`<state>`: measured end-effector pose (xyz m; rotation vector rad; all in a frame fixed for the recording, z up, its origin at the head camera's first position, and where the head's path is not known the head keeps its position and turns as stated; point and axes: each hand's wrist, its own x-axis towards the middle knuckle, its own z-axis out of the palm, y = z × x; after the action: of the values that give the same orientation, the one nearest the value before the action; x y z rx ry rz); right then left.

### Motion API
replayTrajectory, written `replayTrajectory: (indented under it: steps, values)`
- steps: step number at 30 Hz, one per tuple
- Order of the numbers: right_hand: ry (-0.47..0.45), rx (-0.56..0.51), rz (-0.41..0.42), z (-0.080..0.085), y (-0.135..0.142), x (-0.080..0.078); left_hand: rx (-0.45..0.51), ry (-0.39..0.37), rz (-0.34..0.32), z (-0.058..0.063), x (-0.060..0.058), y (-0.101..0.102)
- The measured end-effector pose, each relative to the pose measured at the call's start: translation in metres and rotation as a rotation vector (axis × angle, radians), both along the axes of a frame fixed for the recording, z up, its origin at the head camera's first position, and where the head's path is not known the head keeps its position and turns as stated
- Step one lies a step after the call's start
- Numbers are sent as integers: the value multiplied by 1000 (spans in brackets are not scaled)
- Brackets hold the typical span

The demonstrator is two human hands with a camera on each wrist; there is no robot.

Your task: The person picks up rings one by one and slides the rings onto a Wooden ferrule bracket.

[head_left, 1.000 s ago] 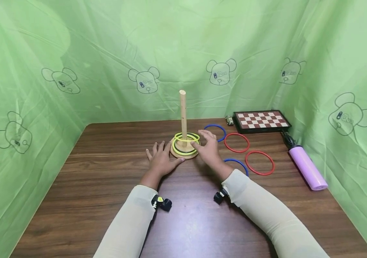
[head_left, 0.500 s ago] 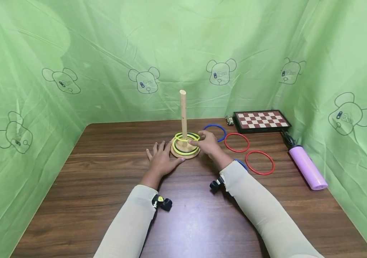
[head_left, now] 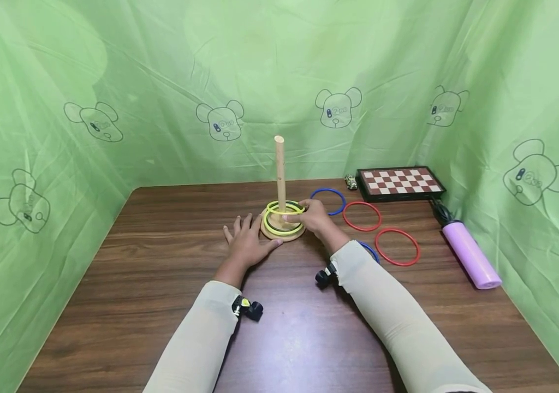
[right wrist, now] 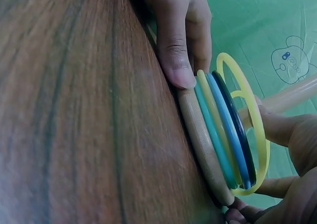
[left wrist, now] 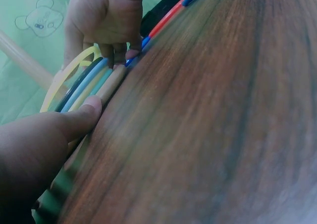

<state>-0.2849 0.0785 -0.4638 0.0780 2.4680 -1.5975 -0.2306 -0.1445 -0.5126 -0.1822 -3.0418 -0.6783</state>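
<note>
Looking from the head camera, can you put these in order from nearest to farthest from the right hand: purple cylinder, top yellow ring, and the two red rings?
1. top yellow ring: at the fingers of the right hand
2. back red ring: just right of the hand
3. front red ring: farther right, closer to the person
4. purple cylinder: far right

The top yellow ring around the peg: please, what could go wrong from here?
The top yellow ring tilts around the peg, so it might catch. The right grip is close to the lower rings and might drag them too. If the left grip comes off the base, that could slide.
</note>
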Motion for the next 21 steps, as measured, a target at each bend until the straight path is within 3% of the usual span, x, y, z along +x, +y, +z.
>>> replayTrajectory:
  steps: [13, 16, 21]
  values:
    - [64, -23, -6, -2, 0, 0, -4, 0, -4, 1, 0, 0]
    - [121, -6, 6, -3, 1, 2, -6, 0, -5, 1, 0, 0]
    - [265, 107, 18, -4, 5, 6, 1, 17, 1, 0, -1, -1]
